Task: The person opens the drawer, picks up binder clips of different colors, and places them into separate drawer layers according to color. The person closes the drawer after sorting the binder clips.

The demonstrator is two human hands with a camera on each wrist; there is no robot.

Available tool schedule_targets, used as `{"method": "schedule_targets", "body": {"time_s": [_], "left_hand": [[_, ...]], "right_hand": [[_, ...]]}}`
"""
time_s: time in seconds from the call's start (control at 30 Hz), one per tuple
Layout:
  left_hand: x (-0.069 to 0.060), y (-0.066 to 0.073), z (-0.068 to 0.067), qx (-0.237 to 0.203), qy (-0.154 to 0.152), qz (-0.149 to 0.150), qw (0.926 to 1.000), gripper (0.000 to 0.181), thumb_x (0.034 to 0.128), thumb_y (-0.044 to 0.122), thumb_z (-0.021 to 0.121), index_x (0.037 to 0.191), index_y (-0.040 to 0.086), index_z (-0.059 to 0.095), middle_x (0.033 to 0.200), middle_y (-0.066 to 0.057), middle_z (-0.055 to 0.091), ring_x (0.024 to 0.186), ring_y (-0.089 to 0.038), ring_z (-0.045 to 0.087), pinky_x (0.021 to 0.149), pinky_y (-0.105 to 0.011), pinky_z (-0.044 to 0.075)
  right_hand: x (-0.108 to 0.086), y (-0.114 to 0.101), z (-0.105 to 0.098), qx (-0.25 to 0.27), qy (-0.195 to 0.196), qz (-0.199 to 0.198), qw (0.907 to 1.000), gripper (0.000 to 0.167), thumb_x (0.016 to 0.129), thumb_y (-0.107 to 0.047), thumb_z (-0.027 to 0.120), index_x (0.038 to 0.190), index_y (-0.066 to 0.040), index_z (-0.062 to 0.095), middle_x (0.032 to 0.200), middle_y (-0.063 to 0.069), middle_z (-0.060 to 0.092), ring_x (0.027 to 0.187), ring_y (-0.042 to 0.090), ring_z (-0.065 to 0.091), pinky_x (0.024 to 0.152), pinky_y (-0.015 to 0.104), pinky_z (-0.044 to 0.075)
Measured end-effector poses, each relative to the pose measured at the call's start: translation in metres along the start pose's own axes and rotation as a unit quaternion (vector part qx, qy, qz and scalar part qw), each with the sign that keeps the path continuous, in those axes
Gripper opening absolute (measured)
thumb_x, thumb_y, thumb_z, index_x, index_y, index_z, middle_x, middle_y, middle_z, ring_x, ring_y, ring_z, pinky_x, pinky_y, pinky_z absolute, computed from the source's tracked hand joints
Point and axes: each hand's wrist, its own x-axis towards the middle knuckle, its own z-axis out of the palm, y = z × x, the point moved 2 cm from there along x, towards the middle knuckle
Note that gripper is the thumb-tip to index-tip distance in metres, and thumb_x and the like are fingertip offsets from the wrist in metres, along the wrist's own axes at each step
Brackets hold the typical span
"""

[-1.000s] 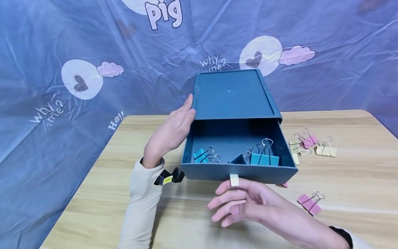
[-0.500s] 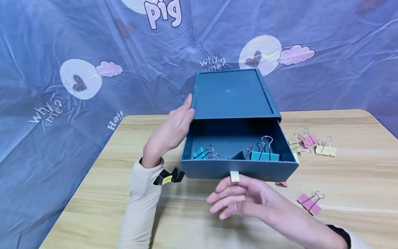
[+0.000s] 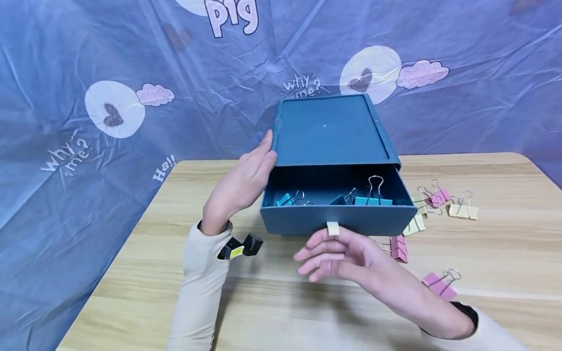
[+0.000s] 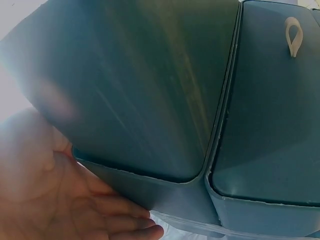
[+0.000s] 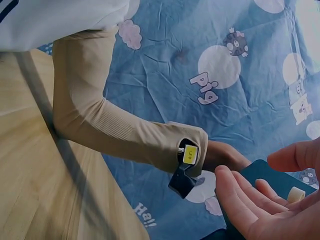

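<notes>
1. A dark teal, rectangular plastic drawer box [image 3: 333, 129] is standing at the middle of the pale wood-grain desk [image 3: 145, 273], and its dark teal drawer [image 3: 303, 219] is jutting out partway toward the near side.
2. The left hand [image 3: 241, 180] is resting along the box's left side, its fingers lying straight and grasping nothing.
3. The right hand [image 3: 364, 258] is meeting the lower edge of the drawer's front; its fingers are staying unclenched and loosely bent, with the index finger lying just behind an off-white looped tab [image 3: 333, 229].
4. Inside the drawer, three teal binder clips [image 3: 373, 201] with silver wire handles are showing above the front wall, at left, middle and right.
5. Right of the box, pink binder clips [image 3: 399, 248] and pale yellow binder clips [image 3: 463, 211] are lying scattered on the desk.
6. A black device with a yellow label [image 3: 252, 245] is sitting at the left wrist, against a beige sleeve [image 3: 197, 292].
7. A blue printed cloth [image 3: 228, 122] is hanging at the far side.
</notes>
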Motion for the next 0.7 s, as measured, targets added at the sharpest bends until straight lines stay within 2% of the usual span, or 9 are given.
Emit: {"method": "schedule_targets", "body": {"time_s": [0.23,0.47,0.7], "left_hand": [[0.001,-0.002,0.000,0.003,0.004,-0.002,1.0000,0.059,0.1056,0.033,0.020,0.153,0.001,0.009,0.160,-0.009,0.009,0.144,-0.012,0.011,0.117,-0.029,0.014],[0.000,-0.003,0.001,0.003,0.003,-0.004,1.0000,0.059,0.1055,0.034,0.019,0.153,0.002,0.009,0.159,-0.008,0.009,0.144,-0.011,0.012,0.117,-0.028,0.014],[0.000,-0.003,0.000,-0.002,0.009,0.003,1.0000,0.059,0.1055,0.034,0.021,0.153,0.001,0.010,0.159,-0.009,0.011,0.144,-0.011,0.013,0.116,-0.027,0.015]], "right_hand": [[0.007,-0.001,-0.004,-0.012,-0.001,0.006,0.9999,0.029,0.101,-0.001,0.041,0.129,0.007,0.041,0.127,0.027,0.056,0.110,0.039,0.059,0.093,0.042,0.050],[0.017,0.000,-0.013,-0.069,0.028,-0.012,0.9972,0.027,0.099,-0.001,0.045,0.124,0.009,0.045,0.118,0.024,0.062,0.100,0.033,0.065,0.085,0.039,0.054],[0.027,0.001,-0.021,-0.082,0.060,-0.002,0.9948,0.028,0.099,-0.005,0.049,0.124,0.008,0.047,0.115,0.022,0.065,0.096,0.031,0.067,0.082,0.039,0.054]]}}
